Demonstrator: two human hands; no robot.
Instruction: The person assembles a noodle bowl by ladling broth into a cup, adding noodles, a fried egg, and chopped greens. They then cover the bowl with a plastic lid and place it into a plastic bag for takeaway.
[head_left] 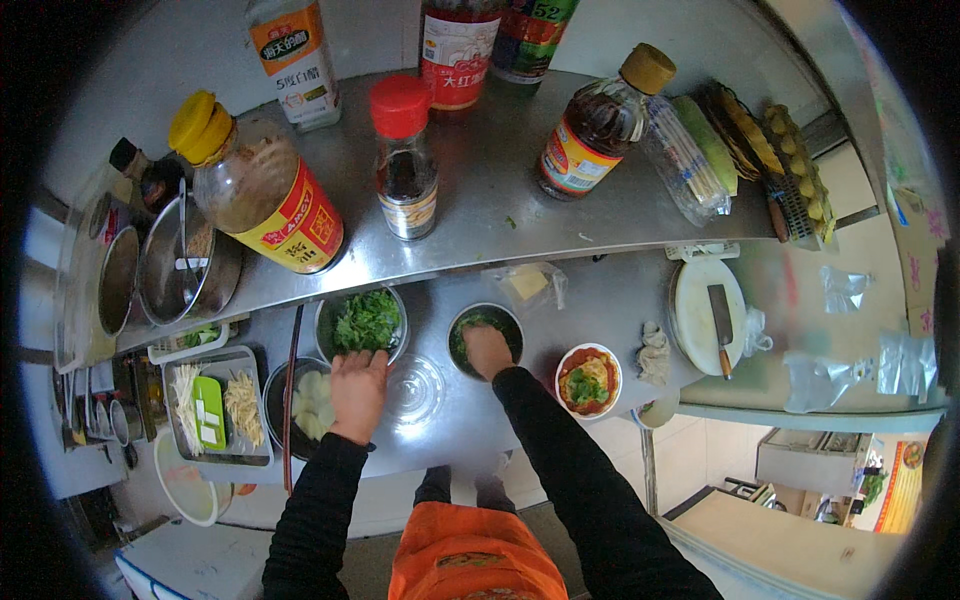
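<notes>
My left hand (357, 392) rests at the near rim of a metal bowl of chopped green herbs (362, 320), fingers bent, just above a bowl of pale sliced vegetable (305, 400). My right hand (487, 351) reaches down into a second small bowl of chopped greens (470, 326), fingers dipped in the greens. Whether either hand pinches any greens is hidden. A clear glass bowl (415, 388) sits between my two forearms. To the right stands a white bowl of noodles (588, 380) with red sauce and greens on top.
A steel shelf (480, 180) above the counter carries several sauce bottles and a bag of chopsticks. A tray of shredded vegetables (215, 408) and metal pots (170, 268) lie at left. A round cutting board with a cleaver (715, 312) sits at right.
</notes>
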